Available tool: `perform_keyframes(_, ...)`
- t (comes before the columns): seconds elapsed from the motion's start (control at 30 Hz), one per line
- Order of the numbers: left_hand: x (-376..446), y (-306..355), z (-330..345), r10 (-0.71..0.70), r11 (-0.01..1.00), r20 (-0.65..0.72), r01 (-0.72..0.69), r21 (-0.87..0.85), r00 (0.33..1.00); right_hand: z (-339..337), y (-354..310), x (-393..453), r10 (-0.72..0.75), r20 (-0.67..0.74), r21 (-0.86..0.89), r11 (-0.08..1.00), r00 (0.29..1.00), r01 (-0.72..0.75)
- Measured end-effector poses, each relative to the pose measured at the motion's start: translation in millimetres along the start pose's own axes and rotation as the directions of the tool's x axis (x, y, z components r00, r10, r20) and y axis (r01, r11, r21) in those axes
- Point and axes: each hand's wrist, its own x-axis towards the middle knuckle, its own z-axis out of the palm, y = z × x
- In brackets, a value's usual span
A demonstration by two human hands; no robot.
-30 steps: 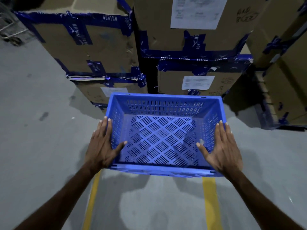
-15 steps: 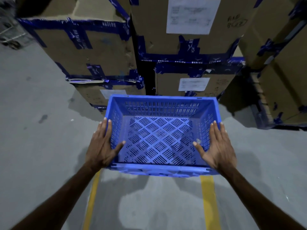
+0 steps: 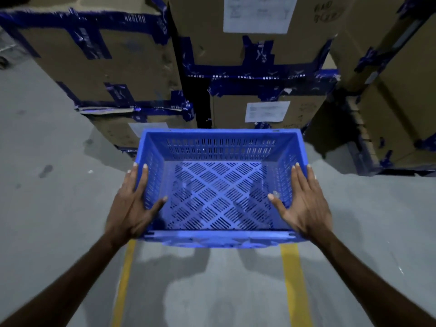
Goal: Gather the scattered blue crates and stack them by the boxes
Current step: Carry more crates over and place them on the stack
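Observation:
I hold an empty blue slotted crate (image 3: 219, 201) in the air over the grey floor, its shadow falling below it. My left hand (image 3: 132, 206) clasps the left wall, fingers flat along the outside and thumb inside. My right hand (image 3: 304, 204) clasps the right wall the same way. The crate's far rim is close to the stacked cardboard boxes (image 3: 266, 55), which are bound with blue tape.
More taped boxes (image 3: 106, 67) stand at the left, and another stack (image 3: 401, 102) rises at the right on a dark base. Two yellow floor lines (image 3: 123, 279) (image 3: 295, 279) run toward me under the crate. Open grey floor lies to the left.
The crate has moved a little forward toward the boxes, with both hands keeping the same hold on its side walls.

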Motion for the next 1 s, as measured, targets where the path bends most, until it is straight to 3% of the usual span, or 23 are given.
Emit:
perform_keyframes(0.3,-4,7,-11,-0.04,0.999,0.054,0.038,0.037,0.998,-13,-4,-3,0.021,0.063,0.025,0.999,0.998,-0.023)
perform_keyframes(0.47,-13,18,-20,-0.09,0.991,0.053,0.084,0.101,0.995,-21,-3,-8,0.041,0.05,0.17,0.984,0.998,-0.049)
perform_keyframes(0.63,-29,35,-51,-0.03,0.989,0.093,0.015,0.15,0.995,-47,-14,-27,0.099,0.004,0.226,0.969,0.995,-0.097)
perform_keyframes(0.8,-60,57,-93,-0.021,1.0,0.178,0.017,0.022,0.984,-94,-24,-54,0.139,0.02,0.277,0.951,0.99,-0.139)
perform_keyframes(1.0,-114,105,-135,-0.037,0.988,0.054,0.045,-0.15,0.998,-142,-34,-113,0.298,-0.023,0.421,0.868,0.954,-0.261)
